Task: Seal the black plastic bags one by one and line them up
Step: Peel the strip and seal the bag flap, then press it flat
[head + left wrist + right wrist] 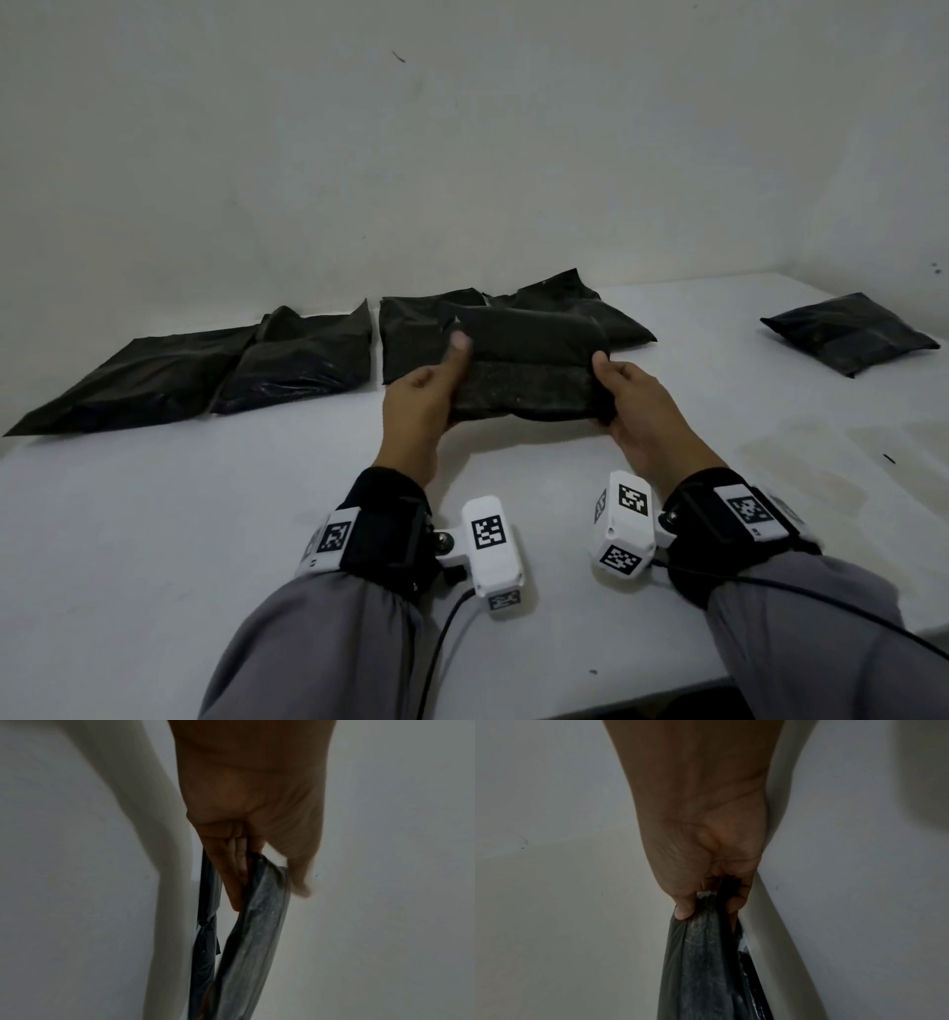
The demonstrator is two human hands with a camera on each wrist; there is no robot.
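**Bag up off the table, long axis running hand to hand**

I had the filled black plastic bag (529, 360) lifted between both hands, long side stretched straight across in front of me. My left hand (423, 398) clamped one short end, thumb laid over the top face; my right hand (634, 403) pinched the other end, fingers curled under. Neither hand was nearer, an even hold. A flap looked folded over along the top half, so I judged the seal close to made, though I couldn't tell whether it had stuck.

Where next? Just beyond the held bag lay the row of black plastic bags (303, 360) against the white wall (462, 154), running off to its left, some overlapping. The row's right end sat directly behind the held bag, so the open slot was beyond it and slightly right. One lone black bag (850, 334) waited well to the right on the white table (154, 539).
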